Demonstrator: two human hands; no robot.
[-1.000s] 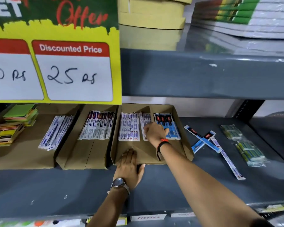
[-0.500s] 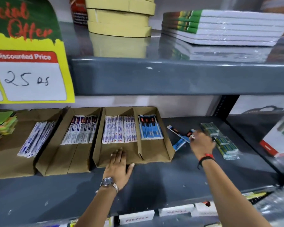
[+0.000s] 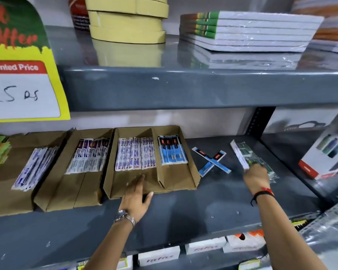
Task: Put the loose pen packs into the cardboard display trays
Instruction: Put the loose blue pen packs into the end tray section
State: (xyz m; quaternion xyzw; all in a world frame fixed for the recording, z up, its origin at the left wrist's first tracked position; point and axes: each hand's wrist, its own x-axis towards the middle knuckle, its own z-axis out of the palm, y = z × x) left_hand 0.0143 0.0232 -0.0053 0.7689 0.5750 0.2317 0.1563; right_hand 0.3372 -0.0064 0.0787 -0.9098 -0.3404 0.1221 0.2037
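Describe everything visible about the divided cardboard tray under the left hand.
The brown cardboard display tray is a shallow open box lying flat on the grey metal shelf, split by an upright cardboard divider. Its left compartment holds white pen packs with blue print, its right blue pen packs with black-and-red tops, all at the rear. The left hand presses on its front edge.

Matt brown cardboard trays (image 3: 191, 172) on a smooth grey metal shelf (image 3: 213, 199) — pen packs (image 3: 172, 151) in glossy plastic.
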